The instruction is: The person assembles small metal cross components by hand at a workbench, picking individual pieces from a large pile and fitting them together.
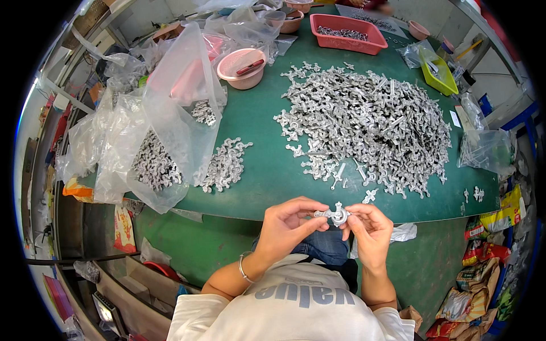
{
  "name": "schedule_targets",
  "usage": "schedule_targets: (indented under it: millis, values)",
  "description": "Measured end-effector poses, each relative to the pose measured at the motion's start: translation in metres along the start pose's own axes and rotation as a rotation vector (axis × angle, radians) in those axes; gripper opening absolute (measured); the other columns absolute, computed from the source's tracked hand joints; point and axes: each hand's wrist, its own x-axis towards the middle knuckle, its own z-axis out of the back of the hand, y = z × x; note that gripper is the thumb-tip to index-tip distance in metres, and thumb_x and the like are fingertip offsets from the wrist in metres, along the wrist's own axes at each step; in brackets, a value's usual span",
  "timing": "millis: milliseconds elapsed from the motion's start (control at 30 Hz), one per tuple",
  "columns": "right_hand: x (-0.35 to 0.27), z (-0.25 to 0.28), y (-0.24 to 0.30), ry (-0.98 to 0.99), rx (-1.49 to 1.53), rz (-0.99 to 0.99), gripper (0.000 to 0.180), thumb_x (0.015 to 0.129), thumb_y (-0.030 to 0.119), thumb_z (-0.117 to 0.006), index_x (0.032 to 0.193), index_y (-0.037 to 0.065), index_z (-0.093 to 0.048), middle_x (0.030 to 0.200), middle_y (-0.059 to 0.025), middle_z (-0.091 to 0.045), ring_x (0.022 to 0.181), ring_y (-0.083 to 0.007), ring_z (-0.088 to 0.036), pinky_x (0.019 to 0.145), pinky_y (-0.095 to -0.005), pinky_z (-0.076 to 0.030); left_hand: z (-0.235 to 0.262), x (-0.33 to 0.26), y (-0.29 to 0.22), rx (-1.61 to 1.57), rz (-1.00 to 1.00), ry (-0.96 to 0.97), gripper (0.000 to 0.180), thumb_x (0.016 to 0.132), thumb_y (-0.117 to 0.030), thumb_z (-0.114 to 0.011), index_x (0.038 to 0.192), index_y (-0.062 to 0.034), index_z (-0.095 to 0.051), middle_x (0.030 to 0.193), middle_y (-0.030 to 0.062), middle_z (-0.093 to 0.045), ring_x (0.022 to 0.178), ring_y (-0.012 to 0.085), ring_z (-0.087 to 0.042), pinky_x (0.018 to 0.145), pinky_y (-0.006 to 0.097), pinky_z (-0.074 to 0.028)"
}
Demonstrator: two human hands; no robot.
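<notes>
Work appears far from finished: left hand [290,224] and right hand [371,228] together pinch one silvery cross-shaped casting [339,215] by the green table [261,170]'s near edge, the large heap [369,122] beyond seemingly awaits, and the smaller pile [223,166] beside the plastic bag [185,74] may be done.

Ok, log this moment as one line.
left hand: pinching metal piece | right hand: pinching same piece | large pile: on green table | smaller pile: left of it
</notes>
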Motion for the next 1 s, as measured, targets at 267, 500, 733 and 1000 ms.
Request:
schedule_targets:
  millis: [267, 500, 733, 1000]
  values:
    - [-0.004, -0.002, 0.002, 0.0, 0.005, 0.035, 0.012, 0.083, -0.003, -0.053, 0.094, -0.008, -0.056, 0.082, -0.0126, -0.06, 0.067, -0.0123, -0.057, 0.052, -0.0207, -0.045, -0.002, -0.005, -0.005, 0.02, -0.054, 0.042, 0.021, 0.077, 0.009, -0.057, 0.098, 0.0101, -0.057, 0.096, 0.0151, -0.056, 0.082, 0.0191, -0.06, 0.073, 0.027, -0.053]
    - [-0.004, -0.001, -0.002, 0.067, 0.057, 0.088, 0.007, 0.085, 0.003, -0.053, 0.083, -0.003, -0.052, 0.075, -0.0114, -0.057, 0.06, -0.011, -0.053, 0.052, -0.0204, -0.041, -0.004, -0.008, -0.005, 0.057, -0.041, 0.016, 0.01, 0.079, 0.005, -0.057, 0.088, 0.0094, -0.06, 0.08, 0.0131, -0.059, 0.064, 0.0141, -0.058, 0.058, 0.022, -0.048]
    - [-0.009, -0.006, -0.001, 0.027, 0.074, 0.018, 0.012, 0.088, 0.009, -0.051, 0.083, -0.003, -0.05, 0.077, -0.0105, -0.055, 0.056, -0.0118, -0.052, 0.052, -0.0212, -0.042, -0.004, -0.009, -0.006, -0.032, 0.074, 0.003, 0.009, 0.083, 0.0, -0.055, 0.081, 0.0076, -0.06, 0.077, 0.011, -0.06, 0.061, 0.0118, -0.057, 0.056, 0.022, -0.047]
    - [-0.009, -0.006, -0.005, 0.057, 0.151, 0.056, 0.014, 0.089, 0.011, -0.049, 0.087, -0.003, -0.048, 0.082, -0.0113, -0.055, 0.058, -0.0134, -0.053, 0.051, -0.0231, -0.043, -0.005, -0.012, -0.005, -0.043, 0.069, 0.026, 0.014, 0.086, -0.003, -0.051, 0.082, 0.0074, -0.06, 0.08, 0.0112, -0.06, 0.063, 0.0119, -0.057, 0.059, 0.023, -0.047]
